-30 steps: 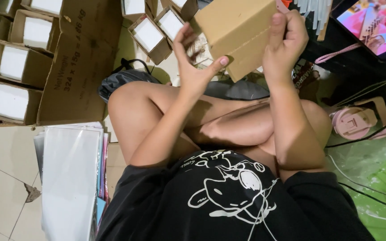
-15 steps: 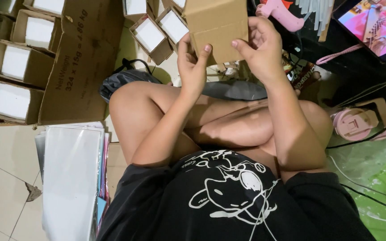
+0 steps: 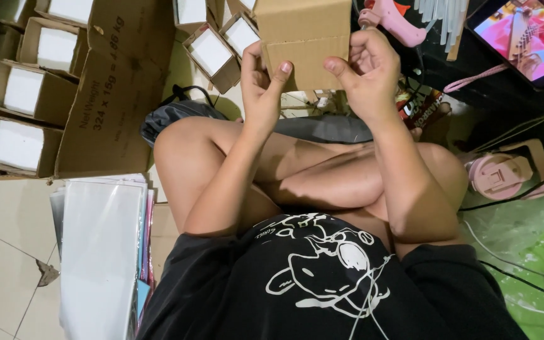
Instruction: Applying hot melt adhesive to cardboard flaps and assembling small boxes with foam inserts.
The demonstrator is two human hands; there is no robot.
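Several small open cardboard boxes [image 3: 23,94] with white contents sat at the far left on the floor, beside a large flattened carton [image 3: 118,94], and a stack of glossy sheets [image 3: 99,252] lay on the tiled floor [image 3: 1,277] nearer the person's knee. Moving right, the left hand [image 3: 262,85] was curled around the left edge of a brown cardboard box [image 3: 300,38], its thumb pressed flat on the near face and its fingers wrapped out of sight behind. The box was held up in front of the crossed legs, above the floor, with its long axis running roughly left to right and its near face turned toward the camera; its top was cut off by the upper edge of the view, so its full height could not be made out. The right hand [image 3: 366,72] grasped the box's right edge, thumb on the near face, fingers bent over the side. Both hands were closed on the box rather than spread. Further right lay a pink glue gun [image 3: 391,22], partly hidden behind the box, a lit tablet screen [image 3: 527,38] cropped at the corner, and a pink tape dispenser [image 3: 505,173] on the floor near green plastic sheeting [image 3: 530,245].
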